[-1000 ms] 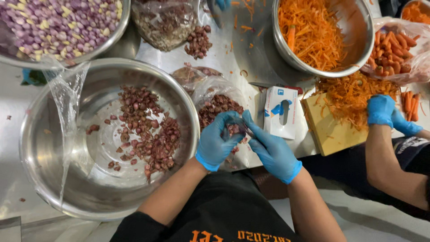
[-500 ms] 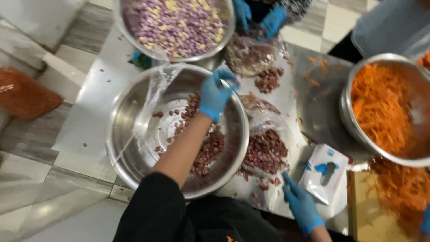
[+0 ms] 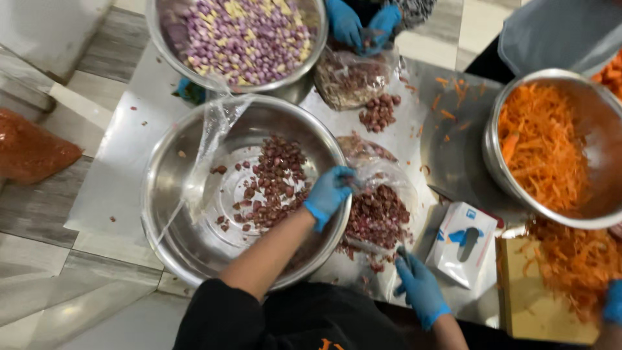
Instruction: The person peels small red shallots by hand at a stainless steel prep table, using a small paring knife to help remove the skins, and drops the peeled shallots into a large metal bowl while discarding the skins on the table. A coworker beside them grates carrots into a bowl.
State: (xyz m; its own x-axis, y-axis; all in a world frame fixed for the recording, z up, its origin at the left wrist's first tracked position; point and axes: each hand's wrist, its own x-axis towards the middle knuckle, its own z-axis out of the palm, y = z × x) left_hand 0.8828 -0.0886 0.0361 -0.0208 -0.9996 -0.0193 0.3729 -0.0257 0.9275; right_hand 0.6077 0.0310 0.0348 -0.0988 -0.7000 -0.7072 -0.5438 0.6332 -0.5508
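My left hand (image 3: 330, 192), in a blue glove, rests over the right rim of a large steel bowl (image 3: 170, 194) that holds reddish-brown peanuts (image 3: 272, 181). Its fingers pinch the edge of a clear plastic bag of peanuts (image 3: 379, 210) lying just right of the bowl. My right hand (image 3: 420, 288), also blue-gloved, sits at the near edge of that bag, fingers on the plastic. Whether either hand holds nuts is hidden.
A second steel bowl of purple and yellow kernels (image 3: 243, 35) stands behind. Another person's blue-gloved hands (image 3: 359, 26) work at a bag (image 3: 350, 81) at the back. A bowl of shredded carrot (image 3: 551, 149), a white glove box (image 3: 463, 243) and a wooden board (image 3: 547, 298) lie right.
My left hand has drawn back from the far rim of the bowl to the bag at its right side. My right hand stays at the bag's near edge.
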